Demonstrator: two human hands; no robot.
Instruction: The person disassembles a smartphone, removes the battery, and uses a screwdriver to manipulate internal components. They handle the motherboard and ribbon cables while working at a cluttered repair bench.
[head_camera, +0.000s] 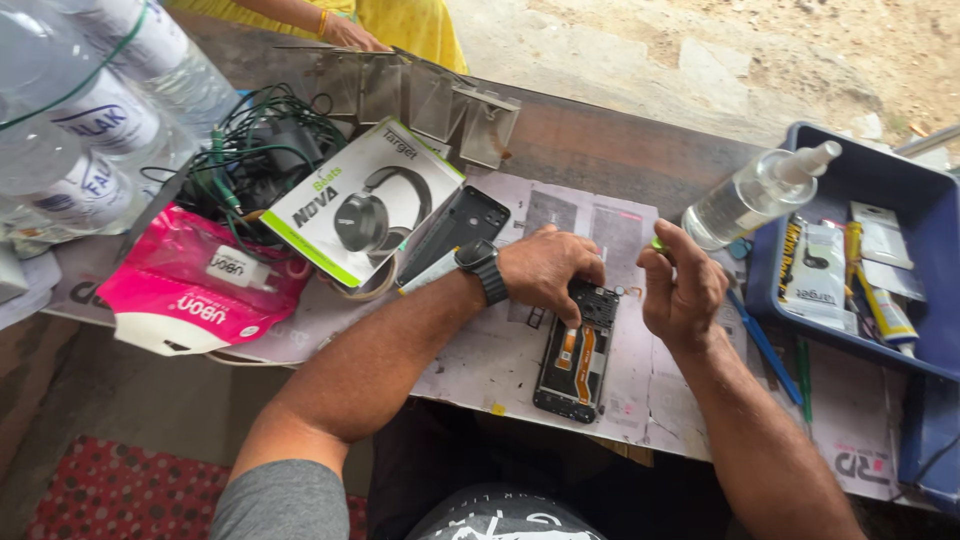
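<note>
An opened phone (580, 355) lies back-side up on a printed paper mat (480, 360), its orange ribbon cables and black boards exposed. My left hand (548, 272), with a black wristwatch on the wrist, presses down on the phone's top end. My right hand (682, 290) hovers just right of the phone, fingers pinched on a small green-tipped tool (657, 243) whose shaft is hidden in the fist. The phone's black back cover (455, 232) rests left of my left hand.
A clear spray bottle (755, 195) lies against a blue tray (930, 200) of packets and tubes at right. A headphone box (365, 205), tangled green wires (255, 150), a pink pouch (195, 285) and plastic bottles (90, 110) crowd the left. Another person's hand (345, 30) is at the far edge.
</note>
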